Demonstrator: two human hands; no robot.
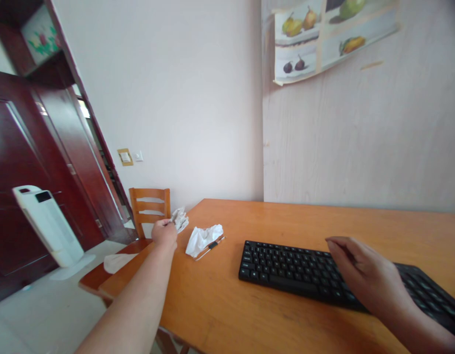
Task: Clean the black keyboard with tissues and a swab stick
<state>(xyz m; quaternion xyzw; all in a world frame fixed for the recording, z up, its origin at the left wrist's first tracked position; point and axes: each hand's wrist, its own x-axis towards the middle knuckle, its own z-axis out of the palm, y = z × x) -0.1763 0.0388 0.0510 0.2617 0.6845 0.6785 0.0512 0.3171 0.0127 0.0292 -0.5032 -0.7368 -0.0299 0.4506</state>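
Observation:
At the far left corner of the table, my left hand [165,233] is closed on a crumpled greyish cloth or tissue [180,220]. Just to its right lies a crumpled white tissue [203,239]. Beside that rests a thin stick-like tool [212,245] with a dark middle grip and pale ends. My right hand [367,273] hovers over a black keyboard [286,268], covering part of its keys. Its fingers are curled together against the thumb; whether anything is inside them is hidden.
The wooden table [208,305] meets the wall at the back. A wooden chair [149,204] stands beyond its left corner, and white material [118,263] lies on a seat to the left. A white upright appliance [50,226] stands on the floor near a dark red door [13,187].

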